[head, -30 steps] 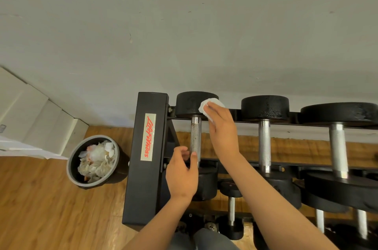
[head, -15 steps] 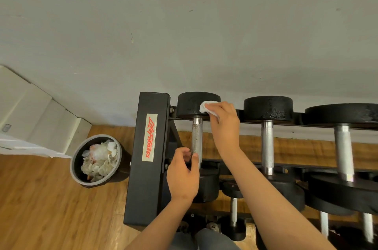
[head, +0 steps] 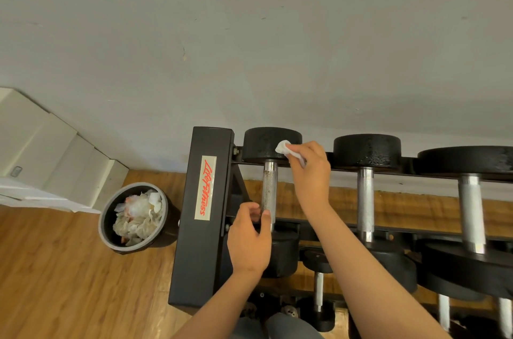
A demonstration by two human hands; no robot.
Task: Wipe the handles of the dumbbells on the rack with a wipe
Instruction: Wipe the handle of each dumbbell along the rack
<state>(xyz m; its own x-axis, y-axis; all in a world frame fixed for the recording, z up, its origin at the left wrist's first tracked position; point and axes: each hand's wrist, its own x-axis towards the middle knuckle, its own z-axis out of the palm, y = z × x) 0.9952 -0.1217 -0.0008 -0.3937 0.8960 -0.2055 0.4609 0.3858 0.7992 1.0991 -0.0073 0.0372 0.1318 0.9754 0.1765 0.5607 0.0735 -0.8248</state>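
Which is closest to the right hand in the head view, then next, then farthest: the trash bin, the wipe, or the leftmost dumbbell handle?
From the right hand:
1. wipe, pinched in its fingers.
2. leftmost dumbbell handle, just to its left.
3. trash bin, down on the floor, far left.

To your left, a round grey bin [head: 103,223] stands on the wooden floor [head: 55,283]. It is filled with crumpled white paper [head: 138,216]. Behind it, white stepped blocks [head: 41,144] meet the plain grey wall [head: 249,47], which bears a few small marks.
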